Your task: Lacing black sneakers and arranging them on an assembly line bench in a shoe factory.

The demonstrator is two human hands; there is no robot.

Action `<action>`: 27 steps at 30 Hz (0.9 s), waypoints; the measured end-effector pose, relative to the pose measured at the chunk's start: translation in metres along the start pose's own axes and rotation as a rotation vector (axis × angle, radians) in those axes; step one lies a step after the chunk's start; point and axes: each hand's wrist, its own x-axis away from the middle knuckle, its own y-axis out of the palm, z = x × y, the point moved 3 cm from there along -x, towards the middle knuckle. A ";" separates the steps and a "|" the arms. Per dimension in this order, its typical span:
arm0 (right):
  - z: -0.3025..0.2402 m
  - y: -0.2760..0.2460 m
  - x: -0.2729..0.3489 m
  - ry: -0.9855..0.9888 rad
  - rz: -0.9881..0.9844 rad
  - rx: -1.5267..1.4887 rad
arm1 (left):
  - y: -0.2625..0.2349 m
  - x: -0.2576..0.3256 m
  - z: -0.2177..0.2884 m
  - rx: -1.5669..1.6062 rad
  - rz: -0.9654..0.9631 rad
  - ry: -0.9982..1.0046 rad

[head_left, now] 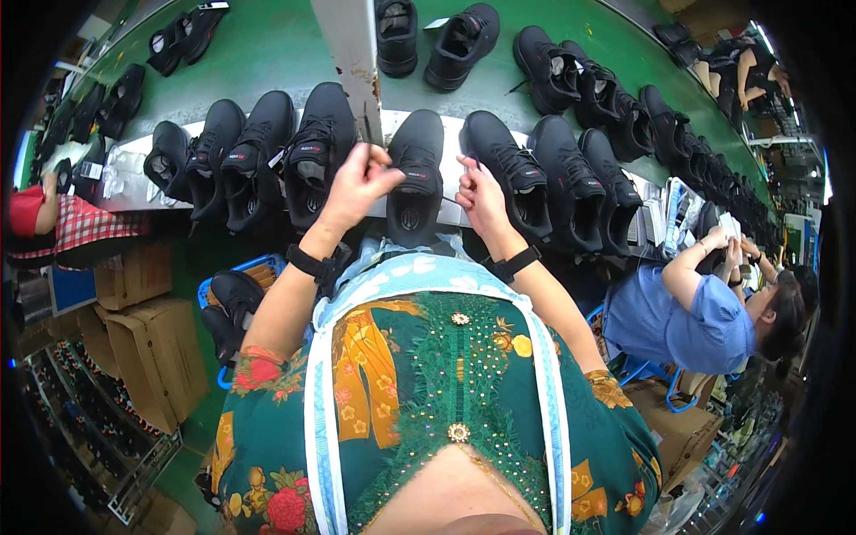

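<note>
A black sneaker (416, 134) stands upright in front of me, toe away and opening toward me. My left hand (358, 185) is closed at its left side, thumb and fingers pinched together beside the tongue. On the other side my right hand (482, 196) is closed too, its fingers bent and their tips together, a little apart from the shoe. Whatever either hand pinches is too small to make out. Just right of my right hand stands another black laced sneaker (504, 152); a similar sneaker (321, 125) is close to my left hand.
Several black shoes line the green bench (276, 45) on both sides. A pale upright post (352, 53) rises behind the middle sneaker. Cardboard boxes (156, 357) and a blue basket (254, 267) holding shoes are lower left. A person in blue (687, 312) works at right.
</note>
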 end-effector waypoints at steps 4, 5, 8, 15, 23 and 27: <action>0.008 -0.007 0.006 0.135 0.061 0.076 | 0.036 -0.003 0.002 -0.748 -0.425 0.448; 0.009 -0.004 0.009 0.134 -0.046 0.024 | 0.042 -0.003 -0.004 -0.831 -0.476 0.361; 0.003 -0.004 0.027 0.169 -0.158 0.063 | 0.052 0.004 -0.012 -0.898 -0.413 0.320; -0.043 0.022 0.040 0.093 -0.271 0.182 | 0.043 -0.001 -0.015 -0.039 -0.329 0.055; -0.002 0.078 -0.017 -0.480 -0.460 1.726 | 0.035 0.063 0.027 0.999 -0.181 -0.476; 0.014 0.068 -0.015 -0.454 -0.539 1.773 | 0.027 0.088 0.049 1.129 -0.247 -0.320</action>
